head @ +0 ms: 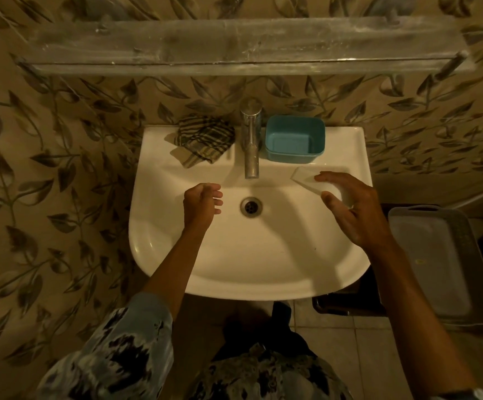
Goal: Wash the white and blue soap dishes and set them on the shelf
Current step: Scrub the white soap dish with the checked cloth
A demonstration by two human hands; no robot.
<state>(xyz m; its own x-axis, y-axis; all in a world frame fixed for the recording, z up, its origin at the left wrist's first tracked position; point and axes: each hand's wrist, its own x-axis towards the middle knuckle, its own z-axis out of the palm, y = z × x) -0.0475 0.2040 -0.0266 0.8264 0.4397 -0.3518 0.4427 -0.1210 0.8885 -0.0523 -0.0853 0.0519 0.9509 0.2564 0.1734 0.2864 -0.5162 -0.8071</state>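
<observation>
White soap dish (306,180) gripped by the right hand (350,209) at the right rim of the washbasin (234,255).

The dish is pinched between thumb and fingers, tilted over the basin's edge. The blue soap dish (295,139) is seated on the back ledge, just right of the chrome tap (251,140); a striped cloth (204,141) is lying left of it. The left hand (202,202) is held empty over the bowl near the drain (251,207), fingers loosely curled. The glass shelf (246,46) is mounted above.
</observation>
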